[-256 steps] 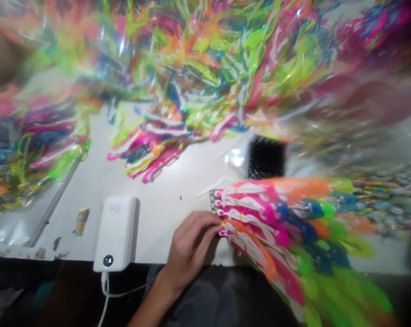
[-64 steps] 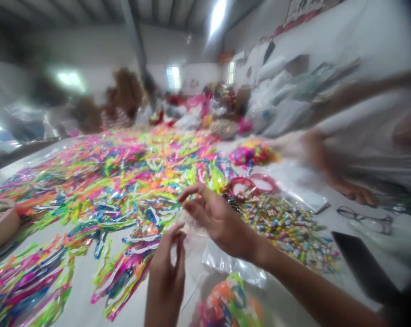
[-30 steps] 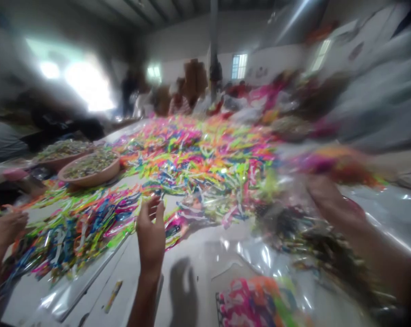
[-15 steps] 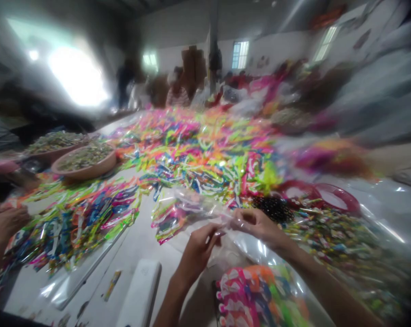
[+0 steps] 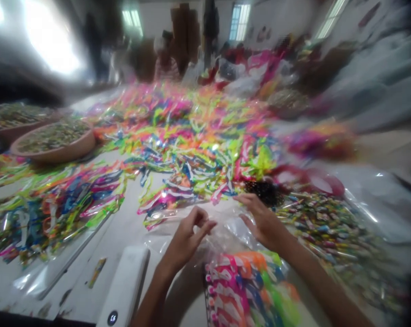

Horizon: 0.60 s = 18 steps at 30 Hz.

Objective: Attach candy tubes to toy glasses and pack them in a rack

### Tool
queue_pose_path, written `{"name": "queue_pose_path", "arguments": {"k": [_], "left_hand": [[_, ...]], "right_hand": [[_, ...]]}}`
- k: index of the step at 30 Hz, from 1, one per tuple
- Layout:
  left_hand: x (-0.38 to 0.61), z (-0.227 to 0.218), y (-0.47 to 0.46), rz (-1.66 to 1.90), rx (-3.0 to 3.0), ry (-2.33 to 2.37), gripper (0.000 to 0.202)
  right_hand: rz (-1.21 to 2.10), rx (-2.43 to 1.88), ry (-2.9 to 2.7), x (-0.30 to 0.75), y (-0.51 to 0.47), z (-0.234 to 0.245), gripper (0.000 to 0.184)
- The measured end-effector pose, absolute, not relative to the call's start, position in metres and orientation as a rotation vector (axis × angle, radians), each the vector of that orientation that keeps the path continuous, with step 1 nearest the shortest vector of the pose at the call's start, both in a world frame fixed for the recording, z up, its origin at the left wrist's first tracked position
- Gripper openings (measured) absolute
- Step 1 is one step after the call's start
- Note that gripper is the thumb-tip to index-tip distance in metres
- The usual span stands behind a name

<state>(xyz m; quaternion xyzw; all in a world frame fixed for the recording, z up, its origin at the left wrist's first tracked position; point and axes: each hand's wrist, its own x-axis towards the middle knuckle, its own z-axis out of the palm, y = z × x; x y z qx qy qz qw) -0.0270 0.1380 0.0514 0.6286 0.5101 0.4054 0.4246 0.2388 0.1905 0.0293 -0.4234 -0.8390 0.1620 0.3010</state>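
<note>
A clear plastic bag lies in front of me, with rows of pink, orange, blue and green plastic pieces showing through its lower part. My left hand has its thumb and forefinger pinched on the film near the bag's upper edge. On the other side, my right hand is spread, thumb and fingers apart, above the film and near a small dark heap. Just beyond both hands lies a large pile of bright plastic strips.
A white device with a small display and a small printed tube lie at left. Clay-coloured bowls of small pieces stand at back left. Loose small wrapped pieces cover the right. A person sits far back.
My right hand has let go of the film and its fingers have spread apart. My hands have moved away from each other. The view has tilted down and turned slightly right.
</note>
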Motion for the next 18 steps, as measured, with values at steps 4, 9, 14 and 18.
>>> {"name": "queue_pose_path", "arguments": {"k": [4, 9, 14, 18], "left_hand": [[-0.025, 0.049, 0.134, 0.821, 1.77, 1.189, 0.009], [-0.04, 0.047, 0.129, 0.827, 1.886, 1.403, 0.011], [-0.05, 0.043, 0.086, 0.71, 1.579, 1.926, 0.024], [-0.046, 0.008, 0.016, 0.875, 1.307, 1.944, 0.035]], "right_hand": [[0.269, -1.187, -2.252, 0.228, 0.185, 0.02, 0.026], [0.219, -1.376, -2.116, 0.234, 0.195, 0.017, 0.038], [0.717, -1.494, -1.948, 0.234, 0.209, 0.028, 0.049], [1.3, -1.327, -2.114, 0.211, 0.202, 0.032, 0.051]]}}
